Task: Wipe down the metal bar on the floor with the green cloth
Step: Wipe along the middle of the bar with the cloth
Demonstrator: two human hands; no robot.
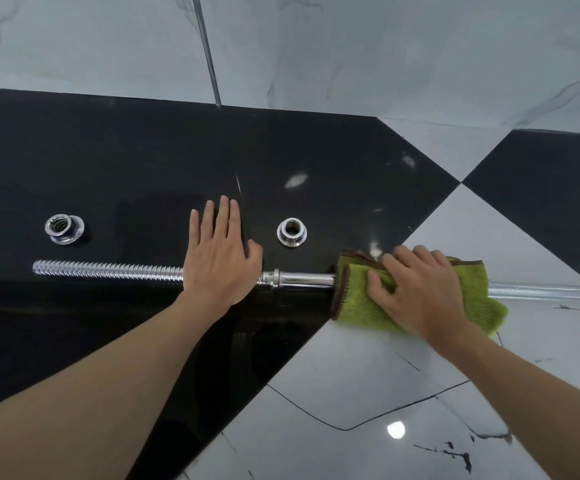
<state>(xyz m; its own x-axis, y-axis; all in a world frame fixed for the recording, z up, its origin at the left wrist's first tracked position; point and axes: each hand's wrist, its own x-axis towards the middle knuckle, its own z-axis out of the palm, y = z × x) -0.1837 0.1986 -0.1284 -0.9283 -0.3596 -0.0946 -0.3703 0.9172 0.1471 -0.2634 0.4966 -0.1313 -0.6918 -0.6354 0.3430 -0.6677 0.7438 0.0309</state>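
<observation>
Metal bar point(302, 279) is the thing being cleaned, and it lies flat on the glossy floor point(350, 393), running left to right across a black tile and onto a white one.

Nearest the camera, two bare forearms reach forward and down to it. The right hand point(420, 289) presses the folded green cloth point(361, 306) down over the bar, fingers spread and curled a little into the fabric; the grip is loose, more a flat press than a closed fist, with the cloth draped over the bar and touching the floor on the near side. The left hand point(221, 258) lies open and flat across the bar, palm down, fingers stretched onto the tile beyond; it grips nothing and seems only to steady the bar against rolling.

Left of that hand the threaded end point(108, 270) of the bar is bare. Between the hands a short smooth section with a collar shows, shiny and clean-looking. To the right of the cloth the bar runs out of frame.

Beyond the bar, two metal nuts point(64, 228) point(292, 232) stand on the black tile, apart from it. Farther off rises a pale marbled wall point(350, 46).

I judge the wiping to be under way but unfinished: the cloth covers only one stretch, and the threaded end, the part under the left hand and the far right length all look left to do.
</observation>
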